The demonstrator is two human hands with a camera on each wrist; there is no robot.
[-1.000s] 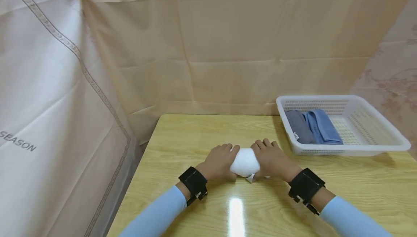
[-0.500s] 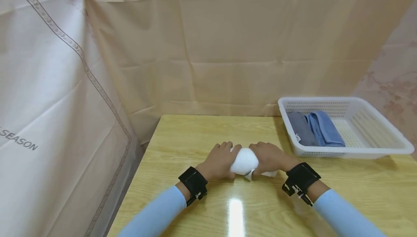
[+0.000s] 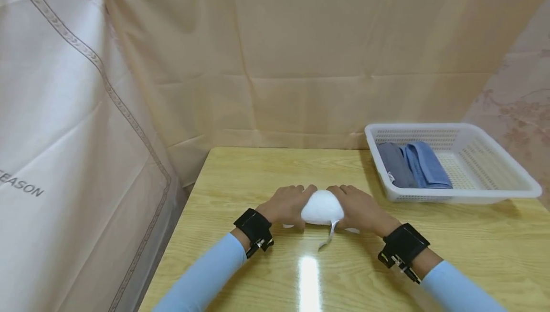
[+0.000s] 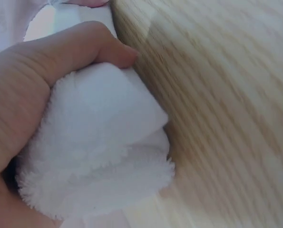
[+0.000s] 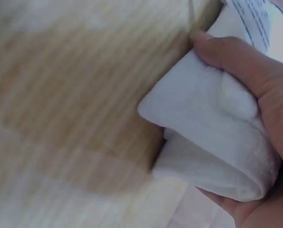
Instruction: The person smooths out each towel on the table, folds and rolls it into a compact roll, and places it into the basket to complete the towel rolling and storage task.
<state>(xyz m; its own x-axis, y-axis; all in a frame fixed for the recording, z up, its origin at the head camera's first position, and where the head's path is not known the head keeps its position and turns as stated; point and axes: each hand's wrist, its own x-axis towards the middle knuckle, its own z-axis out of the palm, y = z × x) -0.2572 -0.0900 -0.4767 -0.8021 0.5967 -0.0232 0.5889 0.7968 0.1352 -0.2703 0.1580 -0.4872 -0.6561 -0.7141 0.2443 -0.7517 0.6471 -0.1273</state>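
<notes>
A rolled white towel (image 3: 322, 208) lies on the wooden table between both hands. Its left end is gripped by my left hand (image 3: 288, 205), and its right end by my right hand (image 3: 362, 210). From the near side of the roll hangs a thin white label (image 3: 332, 235). In the left wrist view, the thumb curls over the folded, fuzzy-edged end of the towel (image 4: 103, 118). The right wrist view shows the other thumb pressing the towel (image 5: 193, 95), with printed lines on a label (image 5: 250, 21) beyond it. Most fingertips are hidden behind the roll.
A white plastic basket (image 3: 455, 195) stands at the table's back right. Inside, at its left, are a folded grey cloth (image 3: 396, 166) and a folded blue cloth (image 3: 427, 166). Beige fabric (image 3: 301, 64) hangs behind the table (image 3: 240, 173), and pale fabric (image 3: 77, 159) hangs at the left.
The towel has turned in the hands, and its label now hangs longer toward the person. A white edge has appeared below the left hand. Both hands keep their hold at nearly the same spot.
</notes>
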